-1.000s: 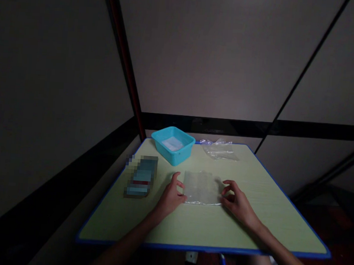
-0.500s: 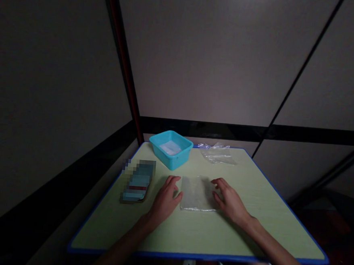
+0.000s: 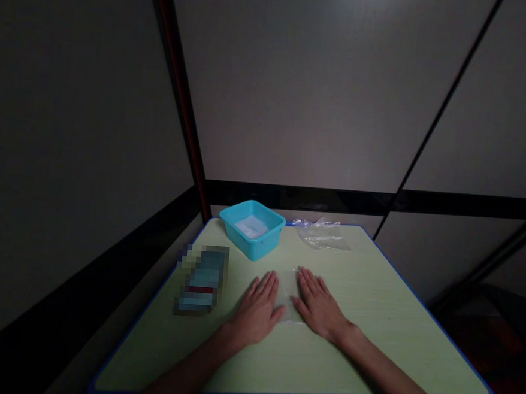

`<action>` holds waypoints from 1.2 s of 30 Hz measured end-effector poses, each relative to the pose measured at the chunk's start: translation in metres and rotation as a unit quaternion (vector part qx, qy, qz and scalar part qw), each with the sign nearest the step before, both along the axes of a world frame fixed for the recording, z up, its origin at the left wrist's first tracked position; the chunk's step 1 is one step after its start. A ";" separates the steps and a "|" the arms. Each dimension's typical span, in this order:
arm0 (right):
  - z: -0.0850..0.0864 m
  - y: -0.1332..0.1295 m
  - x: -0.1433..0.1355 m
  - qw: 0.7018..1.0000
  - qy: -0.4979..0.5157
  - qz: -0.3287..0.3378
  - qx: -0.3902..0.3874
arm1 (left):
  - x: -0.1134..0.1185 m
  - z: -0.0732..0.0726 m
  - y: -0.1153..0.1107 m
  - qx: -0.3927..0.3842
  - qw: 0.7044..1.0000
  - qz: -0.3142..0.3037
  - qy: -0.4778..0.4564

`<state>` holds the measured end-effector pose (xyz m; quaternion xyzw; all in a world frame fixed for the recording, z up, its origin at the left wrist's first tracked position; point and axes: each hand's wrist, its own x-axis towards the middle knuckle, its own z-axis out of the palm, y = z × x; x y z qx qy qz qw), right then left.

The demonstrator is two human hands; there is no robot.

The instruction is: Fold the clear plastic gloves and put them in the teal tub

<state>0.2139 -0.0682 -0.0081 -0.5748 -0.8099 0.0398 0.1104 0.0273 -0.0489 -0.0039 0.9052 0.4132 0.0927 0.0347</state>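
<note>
A clear plastic bag (image 3: 288,295) lies flat on the table, partly covered by both hands. My left hand (image 3: 259,308) rests palm down on its left side, fingers stretched forward and thumb toward the middle. On the opposite side, my right hand (image 3: 319,303) lies flat over the bag's right part, fingers out and thumb pointing inward. Neither hand grips anything. Between the two thumbs a strip of the see-through film shows, with its near edge catching a little light.
A turquoise plastic basket (image 3: 254,247) with white, flat contents (image 3: 251,226) stands at the back left. Another crumpled clear bag (image 3: 323,234) lies at the back right. A blurred-out, pixelated object (image 3: 203,280) is on the left. The pale green table (image 3: 396,350) has a blue edge.
Both hands have come down from a curled, raised pose to lie flat on the bag. My right hand has shifted left, nearer my left hand. The view has tilted slightly.
</note>
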 end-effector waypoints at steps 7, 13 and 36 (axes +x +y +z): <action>-0.008 -0.001 0.002 1.000 -0.002 0.004 0.013 | -0.002 0.001 -0.001 -0.024 0.999 0.020 0.014; 0.007 -0.004 0.013 0.996 0.091 0.004 -0.015 | -0.009 0.003 0.001 -0.027 1.000 -0.013 0.003; 0.050 -0.027 0.035 0.974 0.218 0.061 0.019 | -0.024 0.015 0.001 -0.069 0.973 -0.039 -0.215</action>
